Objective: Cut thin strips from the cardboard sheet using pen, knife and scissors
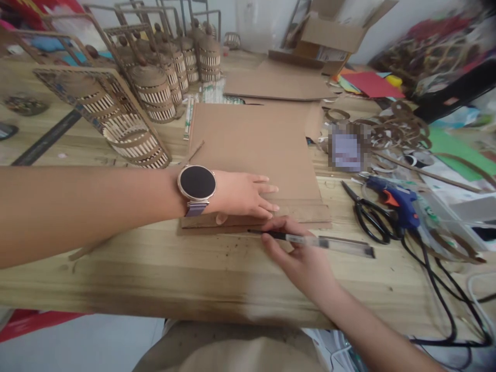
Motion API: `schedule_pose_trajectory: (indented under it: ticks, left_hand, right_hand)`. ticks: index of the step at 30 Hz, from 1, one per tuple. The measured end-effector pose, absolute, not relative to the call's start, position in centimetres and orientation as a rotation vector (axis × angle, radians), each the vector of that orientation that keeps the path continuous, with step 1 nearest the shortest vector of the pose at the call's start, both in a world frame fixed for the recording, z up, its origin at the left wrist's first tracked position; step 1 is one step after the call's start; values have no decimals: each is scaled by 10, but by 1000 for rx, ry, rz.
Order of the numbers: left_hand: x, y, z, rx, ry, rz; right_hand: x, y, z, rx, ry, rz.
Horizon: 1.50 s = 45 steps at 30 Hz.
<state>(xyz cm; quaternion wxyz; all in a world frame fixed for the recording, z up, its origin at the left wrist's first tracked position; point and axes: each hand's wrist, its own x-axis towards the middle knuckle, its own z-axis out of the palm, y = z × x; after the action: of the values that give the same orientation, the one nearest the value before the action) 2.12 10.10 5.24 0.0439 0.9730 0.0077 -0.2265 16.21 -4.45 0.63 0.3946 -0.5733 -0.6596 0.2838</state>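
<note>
A flat sheet of brown cardboard [248,139] lies on the wooden table in front of me. My left hand [244,195] presses on its near part, palm down with the fingers stretched out; a round-faced watch [197,182] sits on that wrist. Just below the sheet's near edge, my right hand [296,248] pinches a pen [346,246] with a clear barrel and a dark front end. The pen lies nearly level, its tip pointing left beside the edge. Under my left hand, a narrow cardboard band [294,213] runs along the near edge, partly covered.
Several small cage-like lanterns [153,93] of cardboard and light sticks stand at the back left. Black-handled scissors [370,217] and a blue glue gun [403,201] with a cord lie to the right. Behind them are curled cardboard strips [403,124]. An open box [329,39] stands at the back.
</note>
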Motion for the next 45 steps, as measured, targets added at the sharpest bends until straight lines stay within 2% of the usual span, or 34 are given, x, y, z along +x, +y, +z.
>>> schedule_pose_trajectory:
  ticks: [4,12,20,26,37,40,45]
  left_hand:
    - [25,98,57,2958,82,-792]
    - [26,101,51,3016,14,-634]
    - [27,101,54,2953,65,-637]
    - [27,100,56,2976,21,-656]
    - [26,107,46,2918,12,-676]
    - [26,105,48,2922,13,-625]
    - [25,103,52,2943,18,-626]
  right_hand:
    - [144,-39,-5,-1429,-1672,743]
    - [132,-39,-12,-1404,-1727,718]
    - [132,-36,-10,-1412,-1767,668]
    - [157,-39,-2,-1504,-1752,631]
    - [234,-56,10,-1763,-1658,299]
    - [221,-58,17,-1672,-1669,380]
    - [168,-57,17,-1575,-1695,706]
